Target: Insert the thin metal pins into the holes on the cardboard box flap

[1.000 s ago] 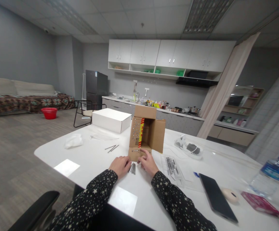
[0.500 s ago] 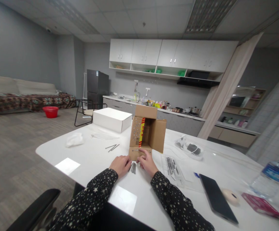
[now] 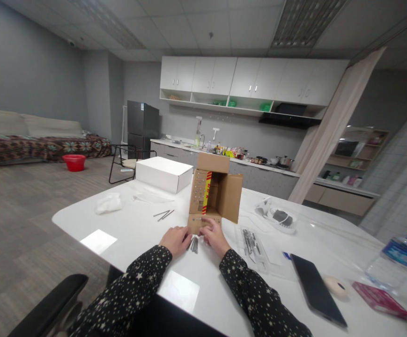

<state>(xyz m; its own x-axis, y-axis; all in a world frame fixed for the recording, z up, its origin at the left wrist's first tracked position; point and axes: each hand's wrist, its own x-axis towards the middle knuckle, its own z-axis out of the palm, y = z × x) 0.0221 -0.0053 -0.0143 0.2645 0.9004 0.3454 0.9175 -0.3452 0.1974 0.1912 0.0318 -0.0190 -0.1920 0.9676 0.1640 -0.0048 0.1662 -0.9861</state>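
Observation:
An upright cardboard box (image 3: 233,199) stands before me with its flaps folded out. My left hand (image 3: 175,241) rests on the table by the left corner of the box's front flap, its fingers loosely bent and no object visible in them. My right hand (image 3: 216,238) is at that flap, index finger stretched out onto the cardboard, other fingers bent, thumb apart. Small pale dots dot the flap and the box's left flap. Between my hands lies a bunch of thin metal rods (image 3: 194,244), perhaps nails or screws. A few more rods (image 3: 165,216) lie farther left.
A white box (image 3: 163,175) and crumpled plastic (image 3: 108,204) are on the left. To the right are a clear packet of metal tools (image 3: 251,243), a white device with a cable (image 3: 281,220), a phone (image 3: 317,288), a pink packet (image 3: 381,299) and a water bottle (image 3: 396,260).
My right index finger has shifted very slightly left on the flap. Otherwise both hands, the box and the rods look the same.

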